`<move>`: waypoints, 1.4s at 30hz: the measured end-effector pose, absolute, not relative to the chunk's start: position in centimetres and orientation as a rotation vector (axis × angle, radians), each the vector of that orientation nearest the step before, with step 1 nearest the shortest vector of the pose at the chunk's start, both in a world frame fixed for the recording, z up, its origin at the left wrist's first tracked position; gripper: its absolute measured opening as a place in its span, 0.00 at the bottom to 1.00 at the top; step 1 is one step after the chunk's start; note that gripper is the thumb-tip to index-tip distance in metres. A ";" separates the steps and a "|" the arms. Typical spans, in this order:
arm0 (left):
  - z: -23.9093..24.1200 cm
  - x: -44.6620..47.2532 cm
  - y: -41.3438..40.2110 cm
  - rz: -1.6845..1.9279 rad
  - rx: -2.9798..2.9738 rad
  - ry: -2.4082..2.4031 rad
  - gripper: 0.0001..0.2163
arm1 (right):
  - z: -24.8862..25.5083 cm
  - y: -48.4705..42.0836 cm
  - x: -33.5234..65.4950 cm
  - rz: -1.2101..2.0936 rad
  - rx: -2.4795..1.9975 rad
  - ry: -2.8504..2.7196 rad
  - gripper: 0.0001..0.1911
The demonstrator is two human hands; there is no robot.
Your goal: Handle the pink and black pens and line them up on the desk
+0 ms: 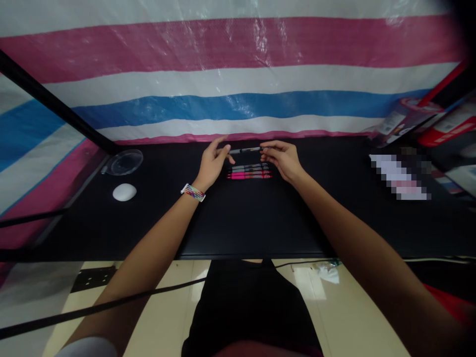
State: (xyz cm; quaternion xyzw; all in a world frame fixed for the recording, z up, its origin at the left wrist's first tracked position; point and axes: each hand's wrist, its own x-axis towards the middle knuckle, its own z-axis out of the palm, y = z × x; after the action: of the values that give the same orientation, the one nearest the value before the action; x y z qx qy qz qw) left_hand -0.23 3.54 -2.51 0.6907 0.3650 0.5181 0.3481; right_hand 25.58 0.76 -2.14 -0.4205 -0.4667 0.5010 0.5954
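Note:
A grey-and-black pen is held level above the desk between my two hands. My left hand pinches its left end with thumb and fingers, a patterned band around that wrist. At the other end, the fingertips of my right hand close on the pen's dark tip. Just below lie several pens side by side on the black desk: dark-and-grey pens at the back and pink-red pens nearest me.
On the left of the black desk are a white mouse and a round clear lid. A clear plastic tub stands at the back right, near a blurred-out pale item. Striped sheeting hangs behind the desk.

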 end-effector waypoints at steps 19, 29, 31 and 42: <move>-1.0 -0.1 2.7 1.346 1.826 1.114 0.12 | -1.9 0.6 25.6 1.143 -1.011 -1.088 0.13; -1.9 0.0 3.4 1.441 1.682 0.936 0.07 | -1.1 0.2 25.6 1.387 -0.865 -0.992 0.16; -2.0 0.0 3.5 1.449 1.684 0.952 0.07 | -0.7 -0.1 25.7 1.518 -0.833 -0.990 0.19; -1.8 0.2 3.2 1.462 1.652 0.955 0.11 | -1.0 0.1 25.1 1.477 -0.826 -0.929 0.16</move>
State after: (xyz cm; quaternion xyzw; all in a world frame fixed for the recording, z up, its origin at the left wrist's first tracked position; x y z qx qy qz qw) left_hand 0.19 3.18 -1.79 0.6409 0.3705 0.5674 0.3607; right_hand 25.14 0.05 -1.02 -0.3519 -0.3956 0.6289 0.5693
